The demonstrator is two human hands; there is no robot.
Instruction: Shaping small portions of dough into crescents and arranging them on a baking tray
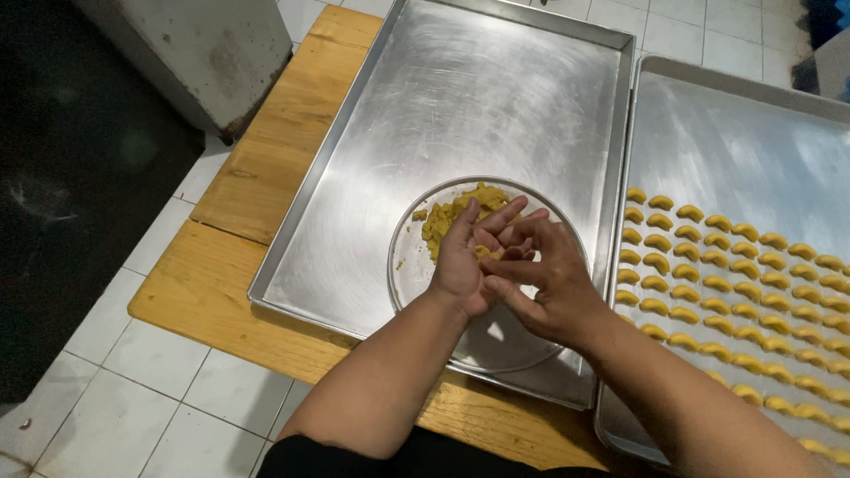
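Yellow curved cookies (735, 292) fill many rows of the right tray (735, 115), while some dough (452, 217) remains on the round plate (407, 265). Left hand (465, 261) and right hand (540, 283) meet, fingers curled around a small dough piece (484, 253).

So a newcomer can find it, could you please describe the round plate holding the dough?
Start at the large empty metal tray on the wooden table. The round metal plate lies in its near right corner, under both hands. Unlike the neighbouring rectangular trays, it is circular and carries a yellow dough lump.
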